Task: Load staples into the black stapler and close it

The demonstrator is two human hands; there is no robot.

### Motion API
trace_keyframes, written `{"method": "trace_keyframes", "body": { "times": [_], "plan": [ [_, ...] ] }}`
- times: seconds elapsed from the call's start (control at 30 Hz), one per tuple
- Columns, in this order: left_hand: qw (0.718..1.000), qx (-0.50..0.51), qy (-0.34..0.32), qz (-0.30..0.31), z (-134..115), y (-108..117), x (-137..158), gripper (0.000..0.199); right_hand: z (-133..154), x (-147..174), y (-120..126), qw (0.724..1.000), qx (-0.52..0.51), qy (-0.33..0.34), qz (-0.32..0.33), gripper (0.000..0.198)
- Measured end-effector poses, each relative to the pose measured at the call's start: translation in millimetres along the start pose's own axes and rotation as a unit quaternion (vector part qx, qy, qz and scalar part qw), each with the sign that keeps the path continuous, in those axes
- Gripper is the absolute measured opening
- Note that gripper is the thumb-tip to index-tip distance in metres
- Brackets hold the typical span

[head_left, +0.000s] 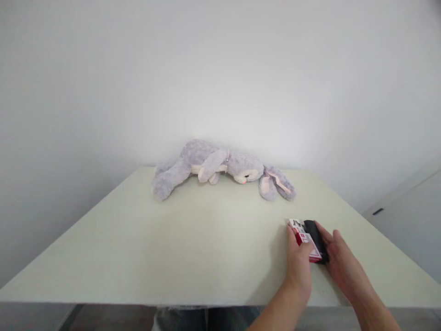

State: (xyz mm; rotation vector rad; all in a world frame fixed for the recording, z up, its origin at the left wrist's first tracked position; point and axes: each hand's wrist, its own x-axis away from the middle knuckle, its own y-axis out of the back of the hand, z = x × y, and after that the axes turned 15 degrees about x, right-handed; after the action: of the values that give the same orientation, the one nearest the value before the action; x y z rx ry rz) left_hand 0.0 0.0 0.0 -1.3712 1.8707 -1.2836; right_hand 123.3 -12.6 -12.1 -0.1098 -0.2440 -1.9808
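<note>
Pale desk (172,248) against bare white wall, plush rabbit (220,170) lying at far edge. Near right edge, left hand (299,266) and right hand (339,262) closed round red-and-white box (306,241) with black side. Could slip off desk if nudged. Printing on box unreadable.

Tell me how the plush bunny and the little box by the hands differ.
The plush bunny is soft, grey-lilac and sprawled on its side at the far edge of the table; the box is hard-edged, red, white and black, near the front right. The bunny looks much larger than the box. The left hand and right hand both touch the box; nothing touches the bunny. Both rest on the table.
</note>
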Motion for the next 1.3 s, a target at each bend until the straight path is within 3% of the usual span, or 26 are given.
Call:
{"method": "trace_keyframes", "body": {
  "times": [0.13,0.27,0.43,0.57,0.67,0.83,0.93,1.07,1.17,1.2,1.3],
  "plan": [
    [1.000,0.005,0.006,0.020,-18,13,-2,0.098,7,7,-20,0.999,0.032,0.017,-0.008,0.066],
    [0.998,0.020,-0.017,0.055,-58,30,11,0.076,14,19,-56,0.999,0.030,0.034,0.010,0.069],
    [0.997,-0.021,-0.062,0.050,-127,62,44,0.065,18,41,-136,0.998,-0.028,0.044,0.042,0.061],
    [0.988,-0.112,-0.103,-0.002,-185,94,77,0.066,11,65,-211,0.994,-0.003,0.076,0.080,0.062],
    [0.981,-0.133,-0.128,-0.058,-220,118,100,0.065,2,82,-251,0.988,0.037,0.100,0.113,0.067],
    [0.979,-0.129,-0.126,-0.093,-238,144,114,0.069,-5,95,-268,0.985,0.092,0.095,0.113,0.069],
    [0.970,-0.170,-0.146,-0.096,-230,147,112,0.072,-4,93,-265,0.980,0.125,0.136,0.075,0.070],
    [0.945,-0.246,-0.181,-0.111,-212,141,113,0.074,-1,88,-259,0.968,0.143,0.193,0.081,0.068],
    [0.903,-0.353,-0.207,-0.133,-204,137,115,0.076,1,86,-247,0.962,0.179,0.196,0.058,0.061],
    [0.870,-0.415,-0.222,-0.146,-203,136,116,0.079,1,86,-242,0.961,0.191,0.194,0.046,0.059],
    [0.736,-0.595,-0.253,-0.203,-209,131,121,0.082,0,88,-229,0.964,0.193,0.179,0.020,0.056]
  ]
}}
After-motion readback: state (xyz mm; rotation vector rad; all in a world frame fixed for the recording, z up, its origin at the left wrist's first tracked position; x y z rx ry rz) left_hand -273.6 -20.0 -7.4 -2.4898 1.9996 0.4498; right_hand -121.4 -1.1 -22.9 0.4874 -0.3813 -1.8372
